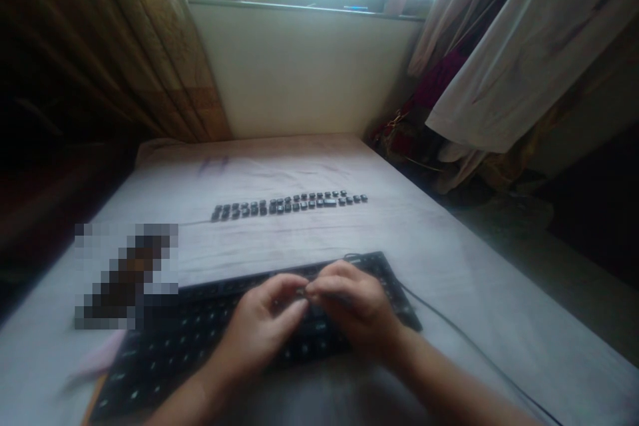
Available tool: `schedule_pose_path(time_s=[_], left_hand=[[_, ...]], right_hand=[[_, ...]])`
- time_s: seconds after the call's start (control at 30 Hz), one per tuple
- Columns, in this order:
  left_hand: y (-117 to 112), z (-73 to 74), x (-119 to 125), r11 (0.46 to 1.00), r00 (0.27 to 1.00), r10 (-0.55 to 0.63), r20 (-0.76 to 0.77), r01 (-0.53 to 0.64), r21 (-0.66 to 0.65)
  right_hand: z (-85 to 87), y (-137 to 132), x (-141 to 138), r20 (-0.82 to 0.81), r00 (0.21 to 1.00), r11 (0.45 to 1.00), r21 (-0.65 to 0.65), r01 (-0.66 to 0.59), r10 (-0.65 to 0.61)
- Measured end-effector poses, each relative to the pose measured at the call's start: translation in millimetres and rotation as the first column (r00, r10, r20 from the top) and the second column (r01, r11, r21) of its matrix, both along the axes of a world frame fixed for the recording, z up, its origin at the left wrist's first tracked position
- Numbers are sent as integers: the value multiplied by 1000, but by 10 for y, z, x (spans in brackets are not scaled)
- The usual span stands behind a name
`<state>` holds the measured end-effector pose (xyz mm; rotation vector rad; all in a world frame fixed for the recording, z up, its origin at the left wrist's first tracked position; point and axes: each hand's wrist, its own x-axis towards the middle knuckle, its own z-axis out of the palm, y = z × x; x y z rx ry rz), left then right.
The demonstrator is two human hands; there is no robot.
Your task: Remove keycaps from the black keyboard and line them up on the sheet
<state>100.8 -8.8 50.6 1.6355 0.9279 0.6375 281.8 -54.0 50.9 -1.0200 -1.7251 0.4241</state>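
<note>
A black keyboard lies across the near part of the sheet, with its far edge tilted up to the right. My left hand and my right hand meet above its middle, fingertips pinched together. Between them is a small dark thing, too blurred and covered to name. Beyond the keyboard, several loose black keycaps are set out in two rows on the sheet. My forearms and hands hide part of the keys.
A pale sheet covers the surface. The keyboard's black cable runs off to the lower right. At left are a pixelated dark patch and a pinkish cloth. Curtains, a window, and hanging clothes stand around.
</note>
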Motion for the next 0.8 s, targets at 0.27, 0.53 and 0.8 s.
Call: schedule_pose_path(time_s=[0.27, 0.53, 0.8], left_hand=[[44, -9, 21, 965, 1000, 26, 14, -22, -260], [60, 38, 23, 916, 994, 101, -36, -107, -386], [85, 52, -1, 875, 987, 153, 42, -115, -471]], right_hand=[[-26, 25, 21, 101, 995, 999, 41, 15, -19], [-155, 107, 231, 467, 845, 965, 151, 214, -260], [-196, 97, 278, 701, 662, 963, 213, 162, -266]])
